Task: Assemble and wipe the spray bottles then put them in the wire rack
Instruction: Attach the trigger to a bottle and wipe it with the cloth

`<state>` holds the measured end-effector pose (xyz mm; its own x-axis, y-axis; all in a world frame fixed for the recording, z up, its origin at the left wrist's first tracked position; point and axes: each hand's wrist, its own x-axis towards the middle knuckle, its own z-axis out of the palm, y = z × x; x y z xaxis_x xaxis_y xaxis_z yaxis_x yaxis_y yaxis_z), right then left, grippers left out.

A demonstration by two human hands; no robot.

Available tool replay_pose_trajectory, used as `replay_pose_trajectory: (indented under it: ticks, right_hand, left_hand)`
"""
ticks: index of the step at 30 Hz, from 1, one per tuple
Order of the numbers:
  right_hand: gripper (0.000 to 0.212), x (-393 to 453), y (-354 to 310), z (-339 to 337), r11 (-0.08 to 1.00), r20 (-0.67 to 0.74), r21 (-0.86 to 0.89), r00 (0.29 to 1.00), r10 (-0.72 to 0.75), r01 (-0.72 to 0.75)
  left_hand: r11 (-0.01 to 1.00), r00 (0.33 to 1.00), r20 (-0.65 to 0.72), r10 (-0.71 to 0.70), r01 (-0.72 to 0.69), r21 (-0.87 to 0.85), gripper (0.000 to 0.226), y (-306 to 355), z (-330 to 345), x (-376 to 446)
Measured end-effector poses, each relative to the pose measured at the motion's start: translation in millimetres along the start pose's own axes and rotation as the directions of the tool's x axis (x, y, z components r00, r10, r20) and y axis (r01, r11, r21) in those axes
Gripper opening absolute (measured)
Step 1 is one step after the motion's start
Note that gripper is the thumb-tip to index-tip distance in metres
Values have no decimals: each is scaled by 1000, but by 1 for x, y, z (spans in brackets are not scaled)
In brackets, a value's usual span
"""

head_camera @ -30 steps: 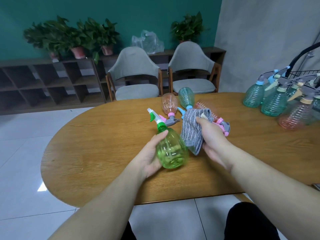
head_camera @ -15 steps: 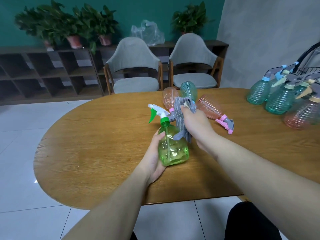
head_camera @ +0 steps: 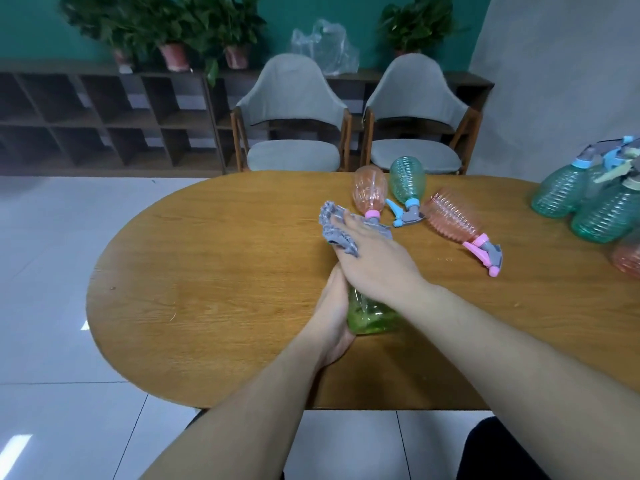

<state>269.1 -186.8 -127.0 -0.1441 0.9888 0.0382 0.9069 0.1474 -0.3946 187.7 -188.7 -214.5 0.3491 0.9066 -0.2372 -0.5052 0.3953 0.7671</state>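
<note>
Over the desk (head_camera: 214, 271), wiping's underway: left hand (head_camera: 334, 315) grips the green spray bottle (head_camera: 372, 315), right hand (head_camera: 372, 259) clutches the grey cloth (head_camera: 334, 228). Racking probably comes next.

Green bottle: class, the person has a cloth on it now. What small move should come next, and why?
Probably draw the cloth down over the green bottle. The right hand holds the cloth over the bottle's top, hiding the sprayer, while the left hand grips the body on the table. The lower body shows bare, so wiping there likely comes next.
</note>
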Motion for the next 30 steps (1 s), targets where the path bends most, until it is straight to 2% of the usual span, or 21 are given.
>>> replay_pose_trajectory:
  ticks: [5,10,15,19,22,25,26,28,30]
  right_hand:
    - [61,-15,3,-7,984,85,-59,983,-163,169]
    - [59,-3,1,-11,986,90,-80,986,-140,148]
    - [46,8,-9,-6,964,-1,-156,976,-217,214]
    - [44,2,-12,-1,946,31,-178,963,-268,269]
    - [32,-4,-16,1,970,-20,14,970,-242,243]
    - [22,-3,-16,-4,908,-160,400,985,-65,125]
    - [20,-2,-15,-8,851,-181,517,983,10,87]
    - [30,2,-10,-14,686,-171,727,974,152,21]
    - [36,3,-5,-23,441,-134,898,944,301,-13]
  left_hand:
    - [1000,1000,-15,13,-14,-23,42,-2,0,-1]
    - [1000,1000,25,-6,6,11,45,-2,-1,0]
    - [999,998,34,-45,45,8,50,-3,-6,3]
    - [997,998,26,-57,58,-43,44,-8,-11,4]
    - [997,998,39,-44,47,-57,45,-7,-10,2]
    - [998,995,81,-58,60,-27,56,-3,-6,1]
    - [998,994,86,-63,65,-20,61,-2,-5,1]
    - [997,994,83,-66,69,-35,70,-2,-5,1]
    - [995,994,73,-76,80,-53,75,-1,-4,0]
